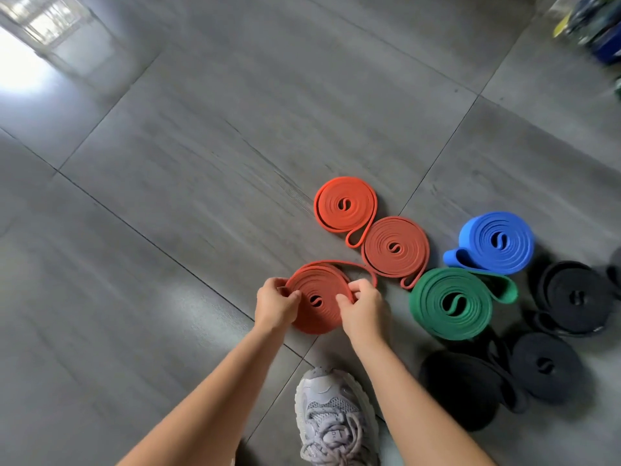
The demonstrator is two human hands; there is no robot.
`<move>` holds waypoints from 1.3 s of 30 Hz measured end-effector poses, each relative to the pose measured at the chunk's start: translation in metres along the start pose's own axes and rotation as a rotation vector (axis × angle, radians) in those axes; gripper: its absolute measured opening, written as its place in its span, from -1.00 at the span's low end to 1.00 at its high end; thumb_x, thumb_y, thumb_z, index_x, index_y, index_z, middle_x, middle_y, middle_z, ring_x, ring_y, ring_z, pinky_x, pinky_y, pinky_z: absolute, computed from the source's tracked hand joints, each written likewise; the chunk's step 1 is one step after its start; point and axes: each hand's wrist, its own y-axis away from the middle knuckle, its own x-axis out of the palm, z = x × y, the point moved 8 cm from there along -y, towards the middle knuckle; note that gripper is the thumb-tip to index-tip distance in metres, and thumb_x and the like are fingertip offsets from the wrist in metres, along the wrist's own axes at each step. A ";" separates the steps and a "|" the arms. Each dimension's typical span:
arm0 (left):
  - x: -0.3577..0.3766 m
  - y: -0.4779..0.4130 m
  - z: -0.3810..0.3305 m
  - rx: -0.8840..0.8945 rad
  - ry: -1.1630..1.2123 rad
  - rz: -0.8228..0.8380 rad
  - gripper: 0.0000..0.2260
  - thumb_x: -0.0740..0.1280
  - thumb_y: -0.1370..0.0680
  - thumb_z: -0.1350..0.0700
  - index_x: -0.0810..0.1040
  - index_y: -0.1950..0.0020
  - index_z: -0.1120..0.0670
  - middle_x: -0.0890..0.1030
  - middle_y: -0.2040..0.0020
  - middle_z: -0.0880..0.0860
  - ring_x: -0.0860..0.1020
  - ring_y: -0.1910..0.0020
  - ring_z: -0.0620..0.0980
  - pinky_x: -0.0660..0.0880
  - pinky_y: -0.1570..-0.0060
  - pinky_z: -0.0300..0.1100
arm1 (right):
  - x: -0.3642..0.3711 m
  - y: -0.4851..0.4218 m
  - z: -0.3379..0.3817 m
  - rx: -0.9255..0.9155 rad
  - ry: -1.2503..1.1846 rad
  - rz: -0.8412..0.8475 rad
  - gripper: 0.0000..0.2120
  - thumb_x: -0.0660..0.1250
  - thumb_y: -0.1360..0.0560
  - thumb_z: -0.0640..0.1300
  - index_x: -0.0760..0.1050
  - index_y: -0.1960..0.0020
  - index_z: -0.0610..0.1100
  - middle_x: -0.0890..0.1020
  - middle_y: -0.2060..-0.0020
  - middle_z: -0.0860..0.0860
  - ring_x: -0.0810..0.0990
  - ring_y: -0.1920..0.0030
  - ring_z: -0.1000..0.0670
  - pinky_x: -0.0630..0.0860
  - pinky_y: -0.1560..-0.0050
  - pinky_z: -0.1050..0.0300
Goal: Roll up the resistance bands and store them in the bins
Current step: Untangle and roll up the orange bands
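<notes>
Head view: we record one red band (317, 299) coiled flat on the grey floor (201, 163), just ahead of a grey shoe (336, 415). The left hand (275, 306) pinches the coil's left rim, and the right hand (364, 306) pinches its right rim with fingers curled (the outermost wrap stands loose at the top). To the right lie a far red coil (345, 205) touching a middle red coil (396, 247), then a green coil (450, 302), a blue coil (497, 242) and three black coils (576, 297).

Blurred blue and yellow objects (598, 25), cut off top right.
</notes>
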 end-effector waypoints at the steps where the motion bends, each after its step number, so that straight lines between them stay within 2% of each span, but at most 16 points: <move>1: -0.004 -0.002 0.001 0.009 -0.035 -0.006 -0.76 0.36 -0.45 0.25 0.54 -0.11 0.21 0.63 0.01 0.14 0.59 0.04 0.11 0.52 0.01 -0.09 | 0.004 0.000 0.004 -0.016 0.031 0.022 -0.81 0.38 -0.47 -0.08 0.51 -0.06 -0.06 0.65 -0.04 -0.06 0.57 -0.06 -0.16 0.40 0.12 0.09; 5: -0.008 0.002 -0.014 0.114 -0.230 -0.069 -0.70 0.32 -0.48 0.23 0.49 -0.21 0.11 0.51 -0.17 0.13 0.50 -0.15 0.13 0.42 -0.19 -0.07 | -0.005 -0.009 0.012 -0.128 0.304 -0.028 -0.79 0.42 -0.42 0.02 0.58 -0.03 0.02 0.59 -0.06 -0.03 0.48 -0.13 -0.12 0.37 -0.02 0.08; 7: -0.008 0.007 -0.020 0.159 -0.278 -0.099 -0.70 0.29 -0.50 0.21 0.47 -0.23 0.05 0.42 -0.21 0.12 0.45 -0.20 0.13 0.36 -0.22 -0.08 | -0.011 -0.012 0.014 -0.193 0.267 -0.039 -0.77 0.44 -0.40 0.03 0.61 -0.03 0.00 0.54 -0.05 -0.04 0.46 -0.14 -0.10 0.37 -0.06 0.09; 10: -0.009 0.009 -0.016 0.140 -0.242 -0.082 -0.69 0.30 -0.49 0.18 0.47 -0.24 0.05 0.41 -0.20 0.13 0.47 -0.17 0.14 0.36 -0.21 -0.09 | -0.019 -0.018 0.008 -0.172 0.126 -0.002 -0.73 0.41 -0.42 0.05 0.58 -0.07 -0.04 0.56 0.01 -0.05 0.53 -0.06 -0.11 0.43 0.02 0.09; 14: -0.005 0.013 -0.034 0.206 -0.329 -0.120 -0.64 0.27 -0.51 0.10 0.43 -0.31 0.06 0.41 -0.27 0.14 0.37 -0.27 0.14 0.32 -0.24 -0.04 | -0.059 -0.039 -0.001 -0.160 0.078 -0.128 -0.80 0.39 -0.44 -0.03 0.59 -0.04 -0.06 0.55 0.04 -0.07 0.57 0.03 -0.16 0.45 0.10 0.08; 18: 0.020 0.025 -0.089 0.467 -0.470 -0.151 -0.63 0.25 -0.50 0.13 0.44 -0.32 0.04 0.43 -0.29 0.08 0.31 -0.29 0.13 0.26 -0.26 -0.07 | -0.102 -0.065 -0.001 -0.153 0.145 -0.281 -0.72 0.38 -0.46 -0.05 0.54 -0.16 -0.07 0.49 -0.12 -0.12 0.46 -0.13 -0.20 0.40 -0.05 0.03; 21: 0.065 0.037 -0.123 0.646 -0.621 0.002 -0.71 0.22 -0.48 0.15 0.54 -0.17 0.07 0.54 -0.15 0.08 0.41 -0.19 0.16 0.37 -0.08 -0.07 | -0.118 -0.085 -0.002 -0.097 0.315 -0.261 -0.54 0.36 -0.47 0.00 0.39 -0.33 -0.07 0.44 -0.24 -0.17 0.40 -0.23 -0.23 0.36 -0.17 -0.02; 24: 0.099 0.039 -0.130 0.530 -0.596 0.160 -0.80 0.16 -0.52 0.19 0.49 -0.07 0.21 0.57 -0.07 0.20 0.50 -0.09 0.25 0.42 0.02 -0.02 | -0.113 -0.101 -0.004 -0.032 0.420 -0.080 -0.46 0.29 -0.52 0.06 0.24 -0.43 -0.04 0.41 -0.30 -0.19 0.43 -0.26 -0.24 0.42 -0.14 -0.06; 29: 0.099 0.019 -0.125 0.148 -0.233 0.161 -0.74 0.20 -0.45 0.25 0.50 -0.06 0.35 0.58 -0.04 0.33 0.54 -0.06 0.29 0.48 0.04 -0.02 | -0.105 -0.111 0.002 -0.021 0.540 0.041 -0.52 0.26 -0.52 0.11 0.27 -0.38 0.01 0.50 -0.23 -0.14 0.48 -0.21 -0.21 0.41 0.03 -0.01; 32: 0.098 0.019 -0.114 0.057 -0.115 0.195 -0.75 0.16 -0.40 0.30 0.50 -0.04 0.27 0.60 0.04 0.30 0.59 0.07 0.26 0.56 0.00 0.01 | -0.103 -0.111 0.003 -0.008 0.530 0.052 -0.54 0.29 -0.51 0.10 0.29 -0.35 0.01 0.53 -0.19 -0.14 0.49 -0.17 -0.21 0.38 0.10 0.02; 34: 0.101 0.023 -0.109 0.017 0.025 0.246 -0.71 0.14 -0.41 0.34 0.49 -0.08 0.18 0.60 0.07 0.33 0.54 0.30 0.19 0.56 0.19 -0.01 | -0.103 -0.113 0.001 0.001 0.489 0.070 -0.54 0.30 -0.51 0.10 0.30 -0.34 0.01 0.54 -0.18 -0.12 0.49 -0.16 -0.21 0.39 0.09 0.03; 35: 0.104 0.024 -0.107 0.001 0.092 0.258 -0.62 0.13 -0.42 0.35 0.47 -0.21 0.16 0.58 -0.01 0.38 0.50 0.37 0.19 0.48 0.31 -0.10 | -0.103 -0.114 0.001 0.003 0.459 0.076 -0.55 0.30 -0.51 0.09 0.30 -0.33 0.01 0.55 -0.17 -0.11 0.50 -0.16 -0.20 0.40 0.08 0.04; 36: 0.105 0.023 -0.106 -0.005 0.138 0.262 -0.52 0.13 -0.42 0.35 0.40 -0.33 0.14 0.53 -0.12 0.41 0.52 0.33 0.29 0.41 0.35 -0.14 | -0.104 -0.115 0.000 0.003 0.432 0.076 -0.57 0.30 -0.51 0.08 0.31 -0.32 0.00 0.56 -0.16 -0.10 0.50 -0.15 -0.20 0.39 0.08 0.05; 37: 0.107 0.023 -0.107 -0.002 0.157 0.264 -0.47 0.13 -0.42 0.34 0.34 -0.40 0.11 0.49 -0.19 0.41 0.55 0.18 0.39 0.41 0.31 -0.11 | -0.105 -0.115 0.000 0.001 0.410 0.070 -0.60 0.30 -0.52 0.06 0.32 -0.31 0.00 0.57 -0.15 -0.10 0.50 -0.13 -0.19 0.38 0.10 0.06; 38: 0.108 0.022 -0.107 0.010 0.170 0.265 -0.44 0.14 -0.42 0.33 0.31 -0.43 0.09 0.48 -0.21 0.39 0.54 0.02 0.41 0.44 0.25 -0.06 | -0.106 -0.116 -0.001 -0.004 0.391 0.057 -0.63 0.28 -0.54 0.04 0.32 -0.30 -0.01 0.57 -0.14 -0.10 0.49 -0.12 -0.19 0.36 0.11 0.07; 39: 0.109 0.023 -0.109 0.022 0.184 0.267 -0.44 0.15 -0.43 0.32 0.29 -0.44 0.08 0.51 -0.20 0.36 0.53 -0.04 0.39 0.43 0.20 -0.06 | -0.108 -0.116 -0.002 -0.008 0.371 0.042 -0.66 0.25 -0.56 0.01 0.32 -0.30 -0.01 0.57 -0.13 -0.10 0.48 -0.10 -0.18 0.35 0.12 0.08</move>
